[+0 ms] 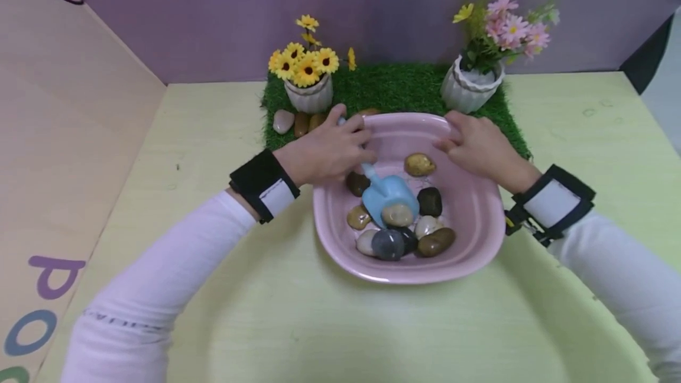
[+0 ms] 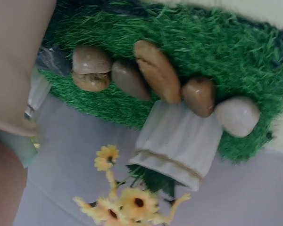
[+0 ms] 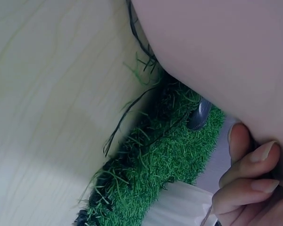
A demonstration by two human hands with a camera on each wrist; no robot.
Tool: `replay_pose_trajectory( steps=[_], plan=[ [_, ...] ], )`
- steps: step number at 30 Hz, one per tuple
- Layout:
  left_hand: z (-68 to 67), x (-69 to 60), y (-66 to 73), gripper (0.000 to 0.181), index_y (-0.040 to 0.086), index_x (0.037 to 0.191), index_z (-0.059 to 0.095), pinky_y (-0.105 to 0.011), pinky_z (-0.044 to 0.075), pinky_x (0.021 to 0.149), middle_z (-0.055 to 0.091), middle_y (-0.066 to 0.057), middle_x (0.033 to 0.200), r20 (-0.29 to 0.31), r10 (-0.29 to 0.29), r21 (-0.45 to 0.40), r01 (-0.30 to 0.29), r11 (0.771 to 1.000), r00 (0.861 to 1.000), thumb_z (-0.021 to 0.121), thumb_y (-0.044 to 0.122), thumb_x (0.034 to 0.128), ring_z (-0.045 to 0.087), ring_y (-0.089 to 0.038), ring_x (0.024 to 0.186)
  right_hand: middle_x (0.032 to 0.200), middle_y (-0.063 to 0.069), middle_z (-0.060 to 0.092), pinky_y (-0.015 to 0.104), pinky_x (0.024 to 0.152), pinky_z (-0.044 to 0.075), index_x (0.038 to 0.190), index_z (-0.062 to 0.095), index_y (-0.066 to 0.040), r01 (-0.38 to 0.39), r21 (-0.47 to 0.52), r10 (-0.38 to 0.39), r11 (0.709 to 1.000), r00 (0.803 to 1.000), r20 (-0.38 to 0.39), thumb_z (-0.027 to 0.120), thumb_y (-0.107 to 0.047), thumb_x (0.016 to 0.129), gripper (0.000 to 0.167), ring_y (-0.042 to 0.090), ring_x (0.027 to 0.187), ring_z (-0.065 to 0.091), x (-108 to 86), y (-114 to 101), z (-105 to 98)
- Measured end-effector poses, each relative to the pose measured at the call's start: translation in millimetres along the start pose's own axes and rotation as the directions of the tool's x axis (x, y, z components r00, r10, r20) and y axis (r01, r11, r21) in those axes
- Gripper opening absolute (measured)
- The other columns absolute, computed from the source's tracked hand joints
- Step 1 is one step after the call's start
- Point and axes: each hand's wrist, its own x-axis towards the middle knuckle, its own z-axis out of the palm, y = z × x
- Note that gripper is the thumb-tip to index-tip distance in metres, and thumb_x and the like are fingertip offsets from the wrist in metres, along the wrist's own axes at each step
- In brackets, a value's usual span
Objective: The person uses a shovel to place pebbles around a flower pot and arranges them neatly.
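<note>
My left hand (image 1: pixel 332 149) holds the handle of a light blue toy shovel (image 1: pixel 379 197) over the left far side of a pink basin (image 1: pixel 412 275). A beige stone (image 1: pixel 398 215) lies on the shovel's scoop. My right hand (image 1: pixel 476 145) grips the basin's rim at the far right, its thumb inside; in the right wrist view its fingers (image 3: pixel 245 188) curl against the outer wall. Several wet stones sit in the basin, among them a yellowish stone (image 1: pixel 420 165), a black stone (image 1: pixel 430 201) and a brown stone (image 1: pixel 436 243). In the left wrist view the handle's end (image 2: pixel 21 148) shows.
Behind the basin lies a green turf mat (image 1: pixel 393 84). A pot of yellow flowers (image 1: pixel 310 96) and a pot of pink flowers (image 1: pixel 470 87) stand on it. Several stones, including a pale stone (image 2: pixel 238 116), line the mat. A purple panel (image 1: pixel 383 10) rises behind the table.
</note>
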Motion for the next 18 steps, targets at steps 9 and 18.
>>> replay_pose_trajectory(
  steps=[9, 18],
  plan=[
    [1.8, -1.1, 0.2, 0.028, 0.022, 0.111, 0.069, -0.052, 0.023, 0.1, 0.062, -0.007, 0.122, 0.003, -0.003, -0.077, 0.003, 0.997, 1.0, 0.063, 0.043, 0.0933, 0.044, -0.029, 0.115, 0.062, 0.006, 0.042, 0.032, 0.05, 0.038, 0.09, 0.047, -0.007, 0.011, -0.007, -0.011, 1.0, 1.0, 0.009, 0.059, -0.024, 0.096, 0.022, 0.021, 0.054, 0.048, 1.8, -3.5, -0.2],
    [-2.2, 6.8, 6.8, 0.029, 0.021, 0.121, 0.067, -0.058, 0.025, 0.11, 0.062, -0.006, 0.128, 0.111, -0.002, -0.03, 0.006, 1.0, 0.994, 0.064, 0.033, 0.0942, 0.046, -0.03, 0.126, 0.062, 0.006, 0.043, 0.032, 0.05, 0.037, 0.092, 0.049, -0.006, 0.015, -0.006, -0.015, 1.0, 1.0, 0.009, 0.059, -0.025, 0.097, 0.022, 0.02, 0.054, 0.047, 0.2, -2.1, -0.1]
  ],
)
